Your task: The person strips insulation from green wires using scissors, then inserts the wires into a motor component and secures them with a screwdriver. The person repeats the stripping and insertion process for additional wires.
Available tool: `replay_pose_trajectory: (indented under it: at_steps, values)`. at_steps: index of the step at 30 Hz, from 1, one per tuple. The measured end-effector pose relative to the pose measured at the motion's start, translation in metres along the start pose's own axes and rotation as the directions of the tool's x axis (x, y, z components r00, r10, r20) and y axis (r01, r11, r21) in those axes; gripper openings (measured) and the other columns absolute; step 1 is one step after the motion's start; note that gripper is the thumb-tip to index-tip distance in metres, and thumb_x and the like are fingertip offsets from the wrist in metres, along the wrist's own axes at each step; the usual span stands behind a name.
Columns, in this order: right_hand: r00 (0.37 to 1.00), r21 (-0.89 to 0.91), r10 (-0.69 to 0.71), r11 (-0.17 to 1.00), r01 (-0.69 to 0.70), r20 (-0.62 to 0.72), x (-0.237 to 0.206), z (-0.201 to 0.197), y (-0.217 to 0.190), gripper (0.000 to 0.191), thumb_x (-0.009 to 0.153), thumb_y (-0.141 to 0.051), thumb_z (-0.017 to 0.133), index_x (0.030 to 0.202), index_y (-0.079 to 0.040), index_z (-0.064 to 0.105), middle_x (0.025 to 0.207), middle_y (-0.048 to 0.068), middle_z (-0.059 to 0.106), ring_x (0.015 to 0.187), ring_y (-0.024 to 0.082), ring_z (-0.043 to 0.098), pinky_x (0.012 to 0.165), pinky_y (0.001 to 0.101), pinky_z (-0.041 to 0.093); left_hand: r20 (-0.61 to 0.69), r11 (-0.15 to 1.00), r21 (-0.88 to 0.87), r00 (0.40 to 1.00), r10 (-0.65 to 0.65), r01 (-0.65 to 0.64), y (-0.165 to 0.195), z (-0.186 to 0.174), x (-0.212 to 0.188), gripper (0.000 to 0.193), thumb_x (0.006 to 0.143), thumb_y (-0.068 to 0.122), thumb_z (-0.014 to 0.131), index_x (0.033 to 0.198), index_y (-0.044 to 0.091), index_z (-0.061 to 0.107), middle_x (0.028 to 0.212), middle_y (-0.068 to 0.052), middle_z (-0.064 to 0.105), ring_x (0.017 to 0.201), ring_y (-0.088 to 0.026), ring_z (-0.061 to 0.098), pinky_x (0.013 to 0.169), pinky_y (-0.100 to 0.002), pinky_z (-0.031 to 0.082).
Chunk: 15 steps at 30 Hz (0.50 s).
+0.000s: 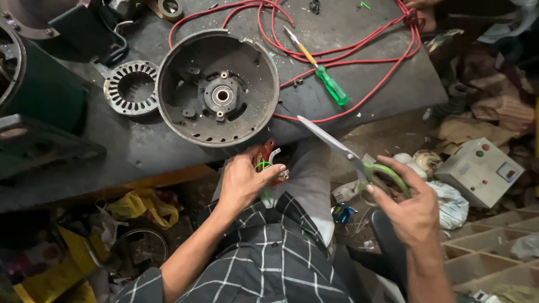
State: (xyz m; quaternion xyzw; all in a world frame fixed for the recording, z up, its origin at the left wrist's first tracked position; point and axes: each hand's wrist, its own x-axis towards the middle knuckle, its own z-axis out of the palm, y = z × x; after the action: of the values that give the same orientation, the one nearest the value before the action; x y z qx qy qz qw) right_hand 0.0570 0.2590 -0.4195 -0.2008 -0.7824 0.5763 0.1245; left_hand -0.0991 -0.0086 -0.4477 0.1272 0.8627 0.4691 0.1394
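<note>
My left hand (242, 180) is closed around a small red part (265, 155) with green wire (262, 166) on it, just below the workbench edge. My right hand (412, 209) grips green-handled scissors (351, 156) whose shut blades point up-left toward the bench. A round dark motor housing (218, 88) with a central bearing seat lies open side up on the workbench (348, 95) above my left hand.
A slotted stator ring (132, 87) lies left of the housing. Red cable (359, 42) loops across the bench around a green-handled screwdriver (321, 72). A white switch box (480, 170) sits on the cluttered floor at right. Yellow bags (143, 203) lie under the bench.
</note>
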Motion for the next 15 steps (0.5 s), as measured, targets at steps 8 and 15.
replay_pose_trajectory:
  at_steps: [8, 15]
  values:
    - [0.981, -0.430, -0.180, 0.882, 0.194, 0.072, -0.003, -0.008, -0.035, 0.046, 0.080, -0.002, 0.079, 0.125, -0.007, 0.072, 0.108, 0.007, 0.078, 0.094, 0.012, 0.075, 0.083, 0.0253, 0.058, -0.029, 0.960, -0.271, 0.996, -0.087, 0.076, -0.020, 0.019, -0.014, 0.046, 0.076, 0.031, 0.085, 0.111, 0.004, 0.074, 0.074, -0.007, 0.074, 0.064, -0.016, 0.070, 0.065, -0.033, 0.056]
    - [0.822, -0.486, -0.440, 0.664, 0.569, 0.362, 0.010, -0.015, -0.071, 0.046, 0.074, 0.003, 0.074, 0.119, -0.010, 0.073, 0.114, 0.006, 0.077, 0.097, 0.021, 0.073, 0.085, 0.0309, 0.058, 0.027, 0.646, -0.745, 0.975, -0.219, 0.166, -0.035, 0.045, -0.013, 0.035, 0.088, 0.016, 0.080, 0.118, 0.000, 0.072, 0.089, -0.004, 0.074, 0.072, -0.012, 0.069, 0.062, -0.026, 0.058]
